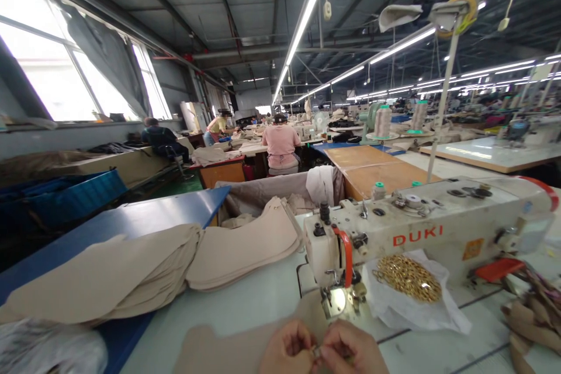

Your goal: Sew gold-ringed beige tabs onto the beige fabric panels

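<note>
**"What are your hands doing?"**

"My left hand [287, 349] and right hand [350, 352] are meeting low in front of me, both pinching one small gold metal piece [316, 353], with my fingertips [305, 339] pressed together around it."

**"Where's the fabric?"**

"One flat beige fabric panel [228, 347] is lying under my hands on a white worktable [245, 310], just before a white DUKI sewing machine [438, 228]."

**"What's beside you?"**

"One heap of small gold rings [407, 277] is sitting on a crumpled white sheet [416, 315], and two stacks of beige fabric panels [131, 274] are resting on a long blue table [109, 234]."
</note>
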